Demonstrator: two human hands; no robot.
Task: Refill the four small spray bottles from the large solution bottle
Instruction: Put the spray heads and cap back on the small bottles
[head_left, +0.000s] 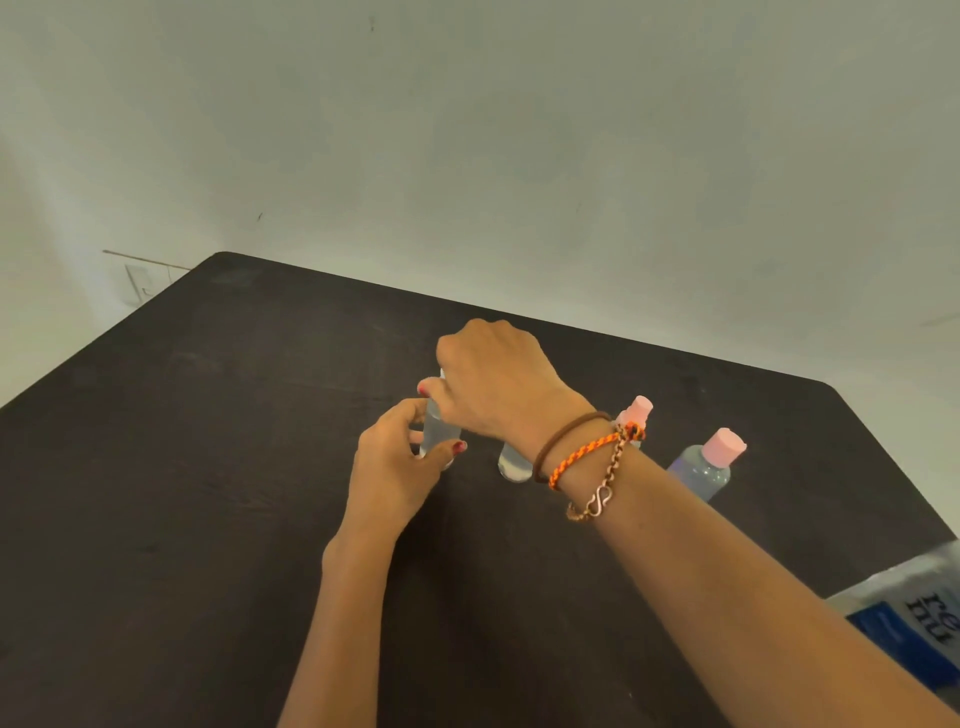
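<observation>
A small clear spray bottle (435, 435) stands on the dark table (208, 467). My left hand (395, 462) holds its body between thumb and fingers. My right hand (488, 379) is curled over its top, gripping the cap end, which is hidden under the fingers. A second clear small bottle (511, 465) stands just right of it, its top hidden behind my right wrist. A third small bottle with a pink cap (638, 410) peeks out behind the bracelets. A bluish bottle with a pink cap (709, 467) stands farther right.
The large solution bottle (914, 618) with a blue and white label lies at the right edge, partly cut off by the frame. The table's far edge runs along a pale wall. Bracelets circle my right wrist.
</observation>
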